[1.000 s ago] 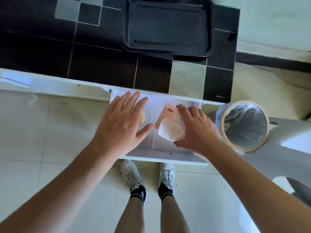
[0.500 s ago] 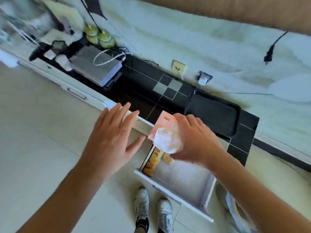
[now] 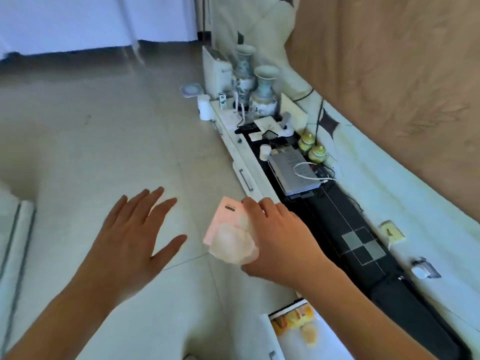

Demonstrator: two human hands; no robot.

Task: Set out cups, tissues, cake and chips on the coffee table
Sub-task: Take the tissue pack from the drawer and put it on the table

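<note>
My right hand grips a pink tissue pack together with a pale wrapped cake, held in the air above the floor beside the low TV cabinet. My left hand hovers to the left with its fingers spread and holds nothing. Below, the white drawer stands pulled out. A yellow snack packet and another small wrapped cake lie in it.
The long cabinet with a black top runs along the wall on the right, carrying two vases, small green jars, a grey box and cables. A white cup stands at its far end. Pale tiled floor spreads to the left.
My view has swung left, away from the drawer and across the floor. My right hand has carried the tissue pack and cake up out of the drawer. My left hand has left the drawer.
</note>
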